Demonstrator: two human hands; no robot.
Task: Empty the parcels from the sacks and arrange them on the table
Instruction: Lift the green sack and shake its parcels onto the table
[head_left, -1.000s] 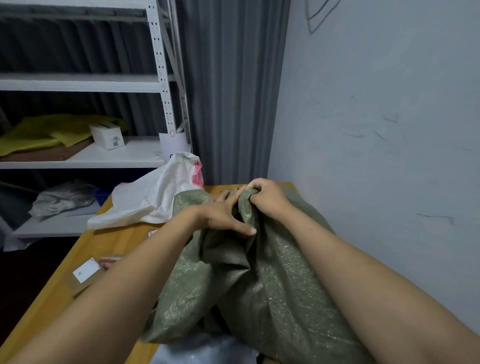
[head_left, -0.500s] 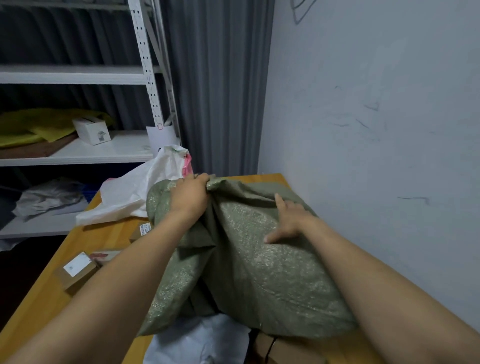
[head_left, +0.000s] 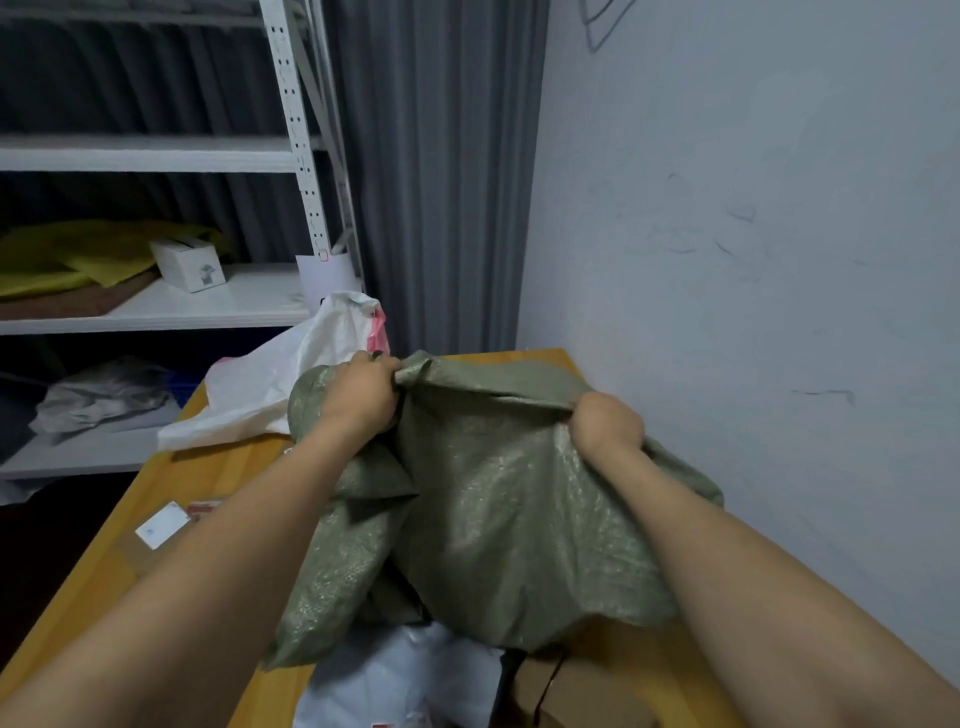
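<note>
- While the far end is being lifted, the left hand (head_left: 363, 395) has its fingers curled round the bunched far edge of the green woven plastic sack (head_left: 509, 514). The right hand (head_left: 605, 423) is a fist clamped on a fold of that same edge, nearer the wall.
- The sack lies draped over the yellow wooden surface (head_left: 156, 483), far end raised and near hem slack toward the person. A white plastic mailer parcel (head_left: 410, 675) and a brown cardboard parcel (head_left: 587, 693) show just under that hem.
- The step, as I judge it, is tipping the sack by its closed end so the parcels slide out of the mouth.
- To do it well, raise both hands evenly so the cloth forms one smooth chute rather than a twisted pocket that traps a parcel.
- The weave looks slick, so a full fistful should hold better than a fingertip pinch, and short shakes should work better than one hard jerk.
- The parcels are emerging close to the near edge, so a gentle tip should stop them sliding off.
- A small brown box with a white label (head_left: 161, 524) lies to the left, and a crumpled white woven sack (head_left: 270, 384) sits beyond the left hand. Parcels should be tipped clear of both.
- Whether anything remains inside cannot be told.
</note>
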